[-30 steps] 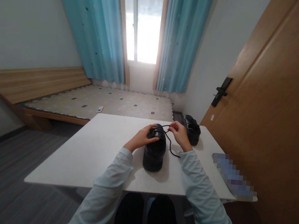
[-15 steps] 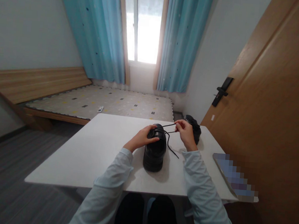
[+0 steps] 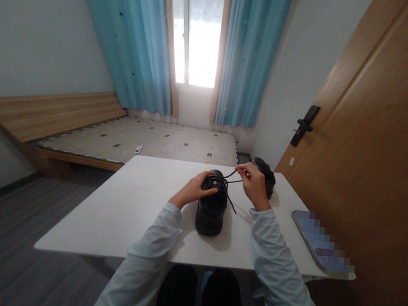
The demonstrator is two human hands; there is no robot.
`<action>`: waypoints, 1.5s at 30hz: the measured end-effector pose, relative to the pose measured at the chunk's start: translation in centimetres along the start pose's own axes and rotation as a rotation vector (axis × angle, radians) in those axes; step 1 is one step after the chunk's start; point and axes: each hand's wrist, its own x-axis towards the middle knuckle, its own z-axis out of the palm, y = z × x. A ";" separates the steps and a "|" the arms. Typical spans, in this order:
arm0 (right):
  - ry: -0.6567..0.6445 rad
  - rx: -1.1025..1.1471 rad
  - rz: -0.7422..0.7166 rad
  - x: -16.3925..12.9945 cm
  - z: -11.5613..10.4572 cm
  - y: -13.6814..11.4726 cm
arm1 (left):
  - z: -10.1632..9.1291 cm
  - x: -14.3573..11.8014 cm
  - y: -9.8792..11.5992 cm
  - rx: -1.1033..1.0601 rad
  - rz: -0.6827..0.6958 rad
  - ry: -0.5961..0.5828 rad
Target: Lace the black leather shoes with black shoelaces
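Observation:
A black shoe stands on the white table, its heel towards me. My left hand is closed around the shoe's upper from the left, thumb across the opening and fingers over the lacing. To the right of the shoe, my right hand pinches a black shoelace, which runs from the shoe to the fingertips. A loose lace end hangs down along the shoe's right side. Behind my right hand sits a second black shoe, partly hidden by it.
A flat object with a blurred-out surface lies at the table's right edge, near the wooden door. Beyond the table is a bed with a small white remote on it. My legs are under the table's front edge.
My right hand has shifted slightly; the upper lace strand, earlier taut, now curves. The loose lace end has swung left, nearer the shoe. My left hand stays on the shoe.

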 end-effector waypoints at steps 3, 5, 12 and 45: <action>-0.119 0.046 -0.071 -0.4 1.1 -1.2 | 0.1 0.1 0.0 -0.007 0.043 0.026; -0.161 0.094 -0.083 -0.7 1.8 -2.0 | 0.0 0.1 0.2 -0.011 0.081 0.050; -0.147 0.177 -0.086 -1.7 3.1 -3.2 | -0.1 0.1 1.2 -0.180 0.137 0.164; -0.591 0.164 0.150 -1.3 4.0 1.8 | -0.7 -0.2 3.4 -0.670 0.055 0.012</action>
